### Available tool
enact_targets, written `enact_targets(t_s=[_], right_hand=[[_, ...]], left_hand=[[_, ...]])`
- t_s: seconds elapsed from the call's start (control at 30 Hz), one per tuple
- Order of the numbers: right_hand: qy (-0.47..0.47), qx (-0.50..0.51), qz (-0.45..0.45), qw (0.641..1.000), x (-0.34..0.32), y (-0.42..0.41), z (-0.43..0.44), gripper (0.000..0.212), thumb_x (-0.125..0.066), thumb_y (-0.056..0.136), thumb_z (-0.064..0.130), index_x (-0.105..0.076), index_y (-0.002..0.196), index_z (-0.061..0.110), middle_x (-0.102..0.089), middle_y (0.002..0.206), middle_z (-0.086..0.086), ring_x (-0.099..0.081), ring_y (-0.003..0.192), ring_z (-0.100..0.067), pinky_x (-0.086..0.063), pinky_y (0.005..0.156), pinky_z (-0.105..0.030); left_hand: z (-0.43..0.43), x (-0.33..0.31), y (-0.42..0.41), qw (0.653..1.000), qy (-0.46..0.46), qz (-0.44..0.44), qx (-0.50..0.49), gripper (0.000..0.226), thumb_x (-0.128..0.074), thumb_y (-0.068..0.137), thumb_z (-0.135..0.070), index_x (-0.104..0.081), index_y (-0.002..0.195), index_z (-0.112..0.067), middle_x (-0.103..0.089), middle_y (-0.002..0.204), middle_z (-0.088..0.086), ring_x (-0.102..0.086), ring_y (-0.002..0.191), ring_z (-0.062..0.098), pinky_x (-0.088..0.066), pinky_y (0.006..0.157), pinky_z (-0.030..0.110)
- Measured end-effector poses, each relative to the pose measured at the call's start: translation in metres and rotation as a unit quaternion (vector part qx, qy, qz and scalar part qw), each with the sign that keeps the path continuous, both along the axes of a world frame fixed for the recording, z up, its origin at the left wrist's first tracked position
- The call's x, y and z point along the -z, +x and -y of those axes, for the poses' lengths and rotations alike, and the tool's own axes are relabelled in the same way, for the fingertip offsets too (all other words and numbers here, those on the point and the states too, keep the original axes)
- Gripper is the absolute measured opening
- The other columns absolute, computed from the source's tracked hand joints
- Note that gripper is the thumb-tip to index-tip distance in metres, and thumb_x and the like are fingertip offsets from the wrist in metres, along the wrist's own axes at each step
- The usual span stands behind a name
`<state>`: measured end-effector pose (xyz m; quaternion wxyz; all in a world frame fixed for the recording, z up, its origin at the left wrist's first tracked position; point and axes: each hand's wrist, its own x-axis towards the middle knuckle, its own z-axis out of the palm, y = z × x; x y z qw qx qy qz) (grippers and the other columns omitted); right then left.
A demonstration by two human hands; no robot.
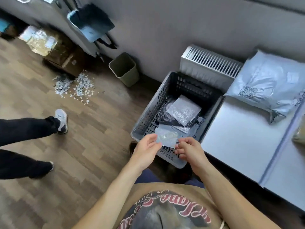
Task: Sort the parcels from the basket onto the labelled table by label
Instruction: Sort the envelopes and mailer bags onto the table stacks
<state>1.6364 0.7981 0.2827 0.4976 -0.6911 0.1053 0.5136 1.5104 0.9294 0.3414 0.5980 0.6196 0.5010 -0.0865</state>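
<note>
Biggest risk right now imo: the small flat parcel (166, 137) is being held only by its edges. The left hand (146, 150) is pinching one side and the right hand (189, 150) is nipping the other corner with curled fingers, so that slick wrap could be slipping straight back into the basket (145, 116) it's hovering over. Its label isn't readable from here either (too blurry), so it could be ending up in the wrong section of the table (239, 138).

The basket is holding a silver bubble mailer (184, 109) lying on a black bag (162, 115), with grey flat mailers (165, 126) underneath. A big grey mailer (267, 86) is sitting on the table's far section.
</note>
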Motion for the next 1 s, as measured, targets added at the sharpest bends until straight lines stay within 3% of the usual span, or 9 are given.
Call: enact_targets(t_s=[0.1,0.23,0.33,0.47,0.67,0.77,0.87,1.0], right_hand=[[-0.036,0.071,0.003,0.997,0.017,-0.002,-0.023,0.016,-0.055,0.095,0.003,-0.061,0.109,0.008,-0.068,0.090,-0.010,-0.067,0.069,-0.017,-0.046,0.057,-0.026],[-0.118,0.172,0.008,0.978,0.031,-0.016,-0.057,0.012,-0.055,0.094,0.003,-0.061,0.100,0.011,-0.069,0.088,-0.011,-0.067,0.066,-0.016,-0.045,0.060,-0.029],[-0.150,0.225,-0.001,0.963,0.041,-0.028,-0.086,0.011,-0.055,0.094,0.002,-0.059,0.093,0.012,-0.065,0.085,-0.011,-0.064,0.062,-0.015,-0.046,0.058,-0.028],[-0.179,0.259,-0.011,0.949,0.069,-0.036,-0.119,0.013,-0.055,0.094,0.003,-0.059,0.103,0.011,-0.066,0.088,-0.008,-0.064,0.067,-0.017,-0.050,0.060,-0.029],[-0.221,0.200,-0.014,0.955,0.156,-0.028,-0.135,0.010,-0.051,0.090,0.007,-0.056,0.096,0.013,-0.062,0.076,-0.005,-0.058,0.069,-0.023,-0.048,0.062,-0.035],[-0.243,0.124,-0.016,0.962,0.214,-0.019,-0.131,0.007,-0.052,0.089,0.013,-0.054,0.092,0.019,-0.064,0.087,-0.006,-0.059,0.075,-0.023,-0.053,0.072,-0.042],[-0.271,0.040,-0.004,0.962,0.266,-0.004,-0.120,0.009,-0.054,0.090,0.015,-0.053,0.098,0.019,-0.063,0.101,-0.005,-0.059,0.090,-0.025,-0.049,0.083,-0.037],[-0.277,0.010,-0.006,0.961,0.322,0.018,-0.108,0.027,-0.053,0.095,0.016,-0.055,0.122,0.013,-0.057,0.114,-0.004,-0.056,0.102,-0.025,-0.045,0.085,-0.033]], left_hand=[[-0.045,0.026,0.016,0.996,-0.028,-0.013,0.079,0.043,-0.064,0.101,-0.019,-0.055,0.143,-0.018,-0.059,0.140,-0.009,-0.055,0.123,0.003,-0.040,0.093,0.008],[-0.102,0.067,0.039,0.980,-0.084,-0.037,0.177,0.042,-0.066,0.100,-0.021,-0.057,0.141,-0.018,-0.060,0.142,-0.005,-0.057,0.126,0.008,-0.042,0.113,0.030],[-0.135,0.088,0.057,0.966,-0.103,-0.068,0.225,0.043,-0.066,0.100,-0.024,-0.057,0.141,-0.018,-0.061,0.141,-0.002,-0.058,0.126,0.011,-0.043,0.114,0.034],[-0.161,0.125,0.082,0.950,-0.105,-0.110,0.272,0.045,-0.065,0.100,-0.027,-0.056,0.143,-0.017,-0.061,0.138,-0.002,-0.057,0.126,0.015,-0.044,0.110,0.033],[-0.159,0.212,0.098,0.949,-0.123,-0.147,0.251,0.051,-0.063,0.099,-0.027,-0.051,0.147,-0.014,-0.057,0.144,0.001,-0.055,0.130,0.021,-0.043,0.115,0.044],[-0.152,0.260,0.103,0.949,-0.127,-0.173,0.229,0.049,-0.062,0.100,-0.028,-0.052,0.145,-0.013,-0.059,0.141,0.008,-0.056,0.130,0.025,-0.044,0.114,0.045],[-0.144,0.310,0.105,0.944,-0.110,-0.207,0.230,0.036,-0.060,0.101,-0.026,-0.059,0.133,-0.009,-0.061,0.131,0.008,-0.057,0.121,0.026,-0.047,0.106,0.036],[-0.137,0.372,0.106,0.934,-0.088,-0.244,0.247,0.055,-0.058,0.102,-0.027,-0.044,0.151,-0.006,-0.049,0.152,0.008,-0.048,0.135,0.025,-0.033,0.094,0.025]])
